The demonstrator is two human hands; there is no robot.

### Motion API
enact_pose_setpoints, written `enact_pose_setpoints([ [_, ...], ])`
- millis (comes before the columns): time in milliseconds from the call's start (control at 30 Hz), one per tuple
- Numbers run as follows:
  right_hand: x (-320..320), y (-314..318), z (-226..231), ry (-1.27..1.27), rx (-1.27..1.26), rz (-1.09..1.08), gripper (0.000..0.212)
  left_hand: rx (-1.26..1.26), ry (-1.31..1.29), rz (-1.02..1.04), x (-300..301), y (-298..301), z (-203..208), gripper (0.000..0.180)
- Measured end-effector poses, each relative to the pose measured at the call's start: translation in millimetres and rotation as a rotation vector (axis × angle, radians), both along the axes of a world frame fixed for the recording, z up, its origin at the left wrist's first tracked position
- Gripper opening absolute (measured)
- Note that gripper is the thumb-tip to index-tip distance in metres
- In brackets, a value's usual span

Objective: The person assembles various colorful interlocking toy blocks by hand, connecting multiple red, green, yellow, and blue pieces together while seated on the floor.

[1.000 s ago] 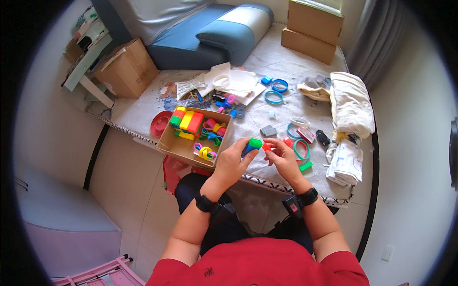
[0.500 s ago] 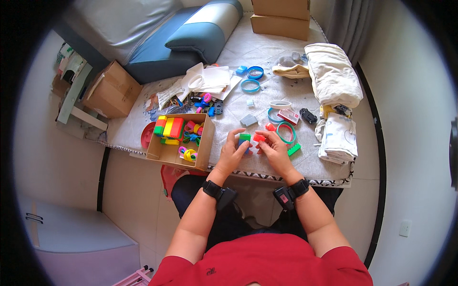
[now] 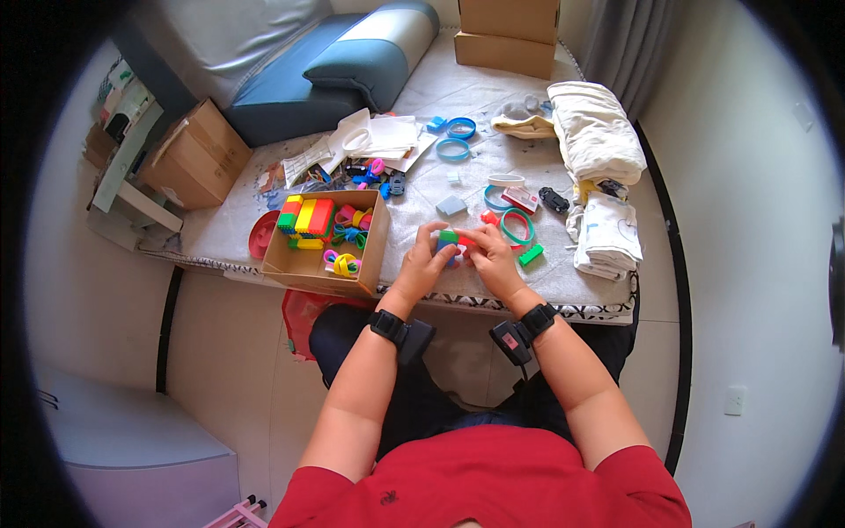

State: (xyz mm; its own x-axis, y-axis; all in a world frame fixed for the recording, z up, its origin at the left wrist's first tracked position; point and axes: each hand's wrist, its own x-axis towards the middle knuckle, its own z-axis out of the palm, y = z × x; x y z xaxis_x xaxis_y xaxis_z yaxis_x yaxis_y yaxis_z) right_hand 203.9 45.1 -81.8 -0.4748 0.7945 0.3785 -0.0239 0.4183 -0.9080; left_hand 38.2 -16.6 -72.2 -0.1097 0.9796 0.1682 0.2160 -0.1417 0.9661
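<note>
Left hand [image 3: 420, 271] — fingers closed around green-and-blue blocks [image 3: 448, 238], over the bed [image 3: 409, 213]. Right hand [image 3: 495, 266] — fingers pinching a red piece [image 3: 466, 241] beside them; contact unclear. Steady, level grip advisable.

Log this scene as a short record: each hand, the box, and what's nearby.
Left hand: holds green and blue bricks
Right hand: holds a red piece, close to those bricks
Open cardboard box: stacked bricks, coiled bands
Near right hand: green brick, teal ring
Farther off: black toy car
</note>
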Motion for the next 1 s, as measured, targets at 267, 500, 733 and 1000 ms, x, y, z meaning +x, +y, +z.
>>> enact_pose_setpoints([
  [267, -0.7, 4.8, -5.0, -0.033, -0.043, 0.014, 0.043, -0.085, -0.009, -0.031, 1.1, -1.7, 11.3, 0.04],
  [500, 2.3, 13.4, -7.5, -0.151, 0.077, -0.005, 0.037, -0.045, 0.037, 0.009, 1.4, 4.4, 8.7, 0.035],
  [733, -3.0, 32.3, -0.1, -0.206, -0.073, -0.014, 0.035, 0.001, 0.146, 0.156, 5.9, -0.1, 19.0, 0.035],
  [1000, -22.6, 10.1, 65.9, 0.008, -0.341, 0.155, 0.036, 0.209, 0.363, 0.208, 6.3, 0.2, 51.9, 0.06],
])
